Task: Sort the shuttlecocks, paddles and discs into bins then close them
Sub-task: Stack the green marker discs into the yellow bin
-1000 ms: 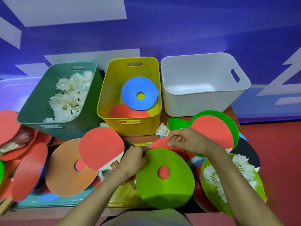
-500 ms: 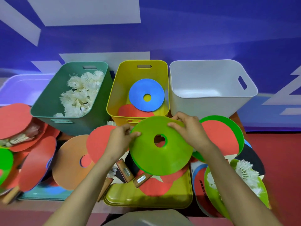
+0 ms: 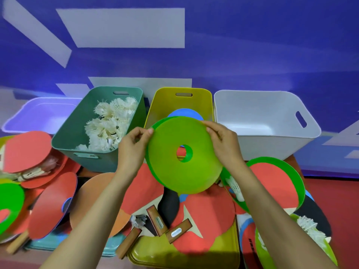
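Green disc (image 3: 171, 171) is up off the pile, tilted face-on. Left hand (image 3: 134, 148) pinches its left rim, right hand (image 3: 225, 144) grips the upper-right rim. Yellow bin (image 3: 165, 105) sits straight ahead, just beyond the disc, with a blue disc (image 3: 184, 112) inside. Both forearms reach forward, equally near. Next move looks like push forward and drop.

The white plastic bin (image 3: 260, 147) on the right stands with its mouth wide open, free for a hand to drop straight in. The yellow plastic bin (image 3: 165, 105) is largely blocked: the left hand (image 3: 134, 148) and right hand (image 3: 223, 146) grip the lime-green holed plastic disc (image 3: 174, 171) over its near rim, and a blue flat disc (image 3: 184, 112) lies inside behind it. White feather shuttlecocks (image 3: 108, 125) fill the middle and right of the dark green plastic bin (image 3: 77, 125), while its left inner side is bare. In front of the bins, overlapping red-faced wooden paddles (image 3: 209, 210) crowd the way.
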A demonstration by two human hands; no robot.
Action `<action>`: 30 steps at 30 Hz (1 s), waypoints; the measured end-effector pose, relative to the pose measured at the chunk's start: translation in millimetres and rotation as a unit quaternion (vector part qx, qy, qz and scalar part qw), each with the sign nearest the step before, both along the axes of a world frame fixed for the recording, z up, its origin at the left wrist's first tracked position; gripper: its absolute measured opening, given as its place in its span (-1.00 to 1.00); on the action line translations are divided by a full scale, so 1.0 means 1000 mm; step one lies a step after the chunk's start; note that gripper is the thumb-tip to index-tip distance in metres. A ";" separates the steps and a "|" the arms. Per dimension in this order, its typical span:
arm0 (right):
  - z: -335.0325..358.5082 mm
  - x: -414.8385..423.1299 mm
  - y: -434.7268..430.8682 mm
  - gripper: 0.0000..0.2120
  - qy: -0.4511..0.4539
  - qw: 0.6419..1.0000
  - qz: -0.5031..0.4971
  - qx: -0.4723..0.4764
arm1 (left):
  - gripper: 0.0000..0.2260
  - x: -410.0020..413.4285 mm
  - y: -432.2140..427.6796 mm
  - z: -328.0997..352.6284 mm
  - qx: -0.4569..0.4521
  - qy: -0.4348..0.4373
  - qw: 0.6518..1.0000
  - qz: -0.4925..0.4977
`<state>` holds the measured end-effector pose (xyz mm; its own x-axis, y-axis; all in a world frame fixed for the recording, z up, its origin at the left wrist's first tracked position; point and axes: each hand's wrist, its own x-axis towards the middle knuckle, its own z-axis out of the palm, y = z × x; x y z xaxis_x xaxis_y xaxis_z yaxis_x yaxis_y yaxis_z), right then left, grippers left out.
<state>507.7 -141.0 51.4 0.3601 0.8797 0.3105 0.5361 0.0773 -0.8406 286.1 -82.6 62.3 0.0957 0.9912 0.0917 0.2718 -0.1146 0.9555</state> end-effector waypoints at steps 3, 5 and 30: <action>0.010 0.003 0.022 -0.75 0.014 0.999 -0.049 0.012 | -0.84 -0.003 0.024 0.012 0.018 0.020 0.998 0.051; 0.015 0.008 0.039 -0.74 0.019 0.996 -0.081 0.015 | -0.88 -0.004 0.041 0.015 0.025 0.101 0.993 0.052; -0.041 0.027 0.203 -0.49 -0.159 0.971 -0.057 -0.168 | -0.54 0.069 0.121 -0.058 -0.024 0.562 0.788 -0.249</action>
